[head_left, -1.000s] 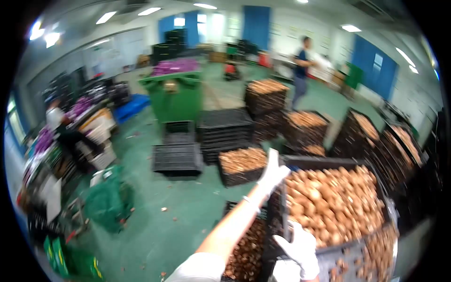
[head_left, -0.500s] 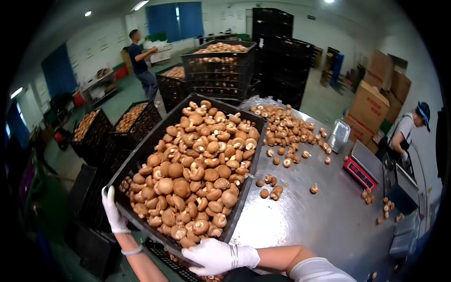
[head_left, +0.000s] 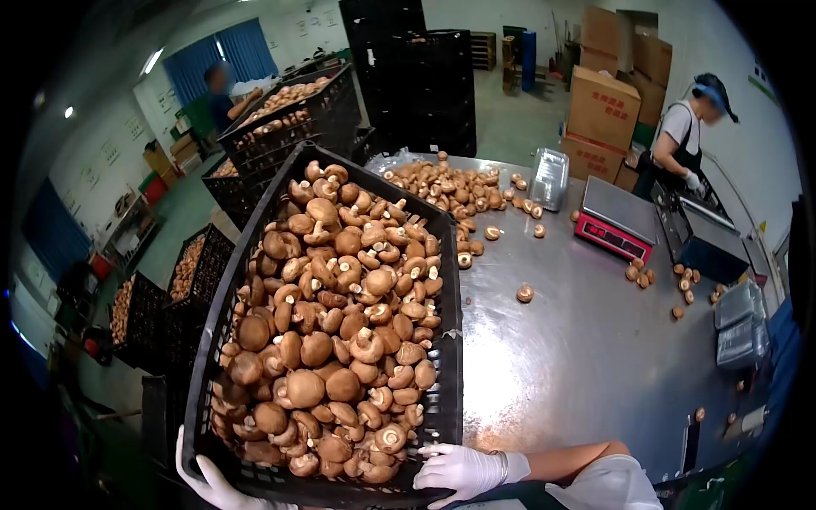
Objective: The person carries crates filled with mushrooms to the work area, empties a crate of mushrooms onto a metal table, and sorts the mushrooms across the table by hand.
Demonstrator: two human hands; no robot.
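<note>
A black plastic crate [head_left: 452, 357] full of brown mushrooms [head_left: 327, 340] fills the left and middle of the view, tilted over the edge of a steel table [head_left: 544, 357]. My left hand [head_left: 212, 484], in a white glove, grips the crate's near left corner, thumb and fingers on either side. At the near right corner, my right hand [head_left: 463, 472], also gloved, has its fingers curled over the rim. Loose mushrooms [head_left: 450, 187] lie heaped on the table behind the crate.
On the table stand a red scale [head_left: 614, 223], a clear plastic tray stack [head_left: 550, 178] and more trays [head_left: 741, 327]. A co-worker [head_left: 688, 140] stands at the far right, another person [head_left: 223, 98] at the back left. Stacked crates [head_left: 416, 85] and cartons [head_left: 599, 110] stand behind.
The view has swung right, bringing the table into sight. Since half a second ago the crate appears straighter, and my right hand has moved along its near rim to the right corner.
</note>
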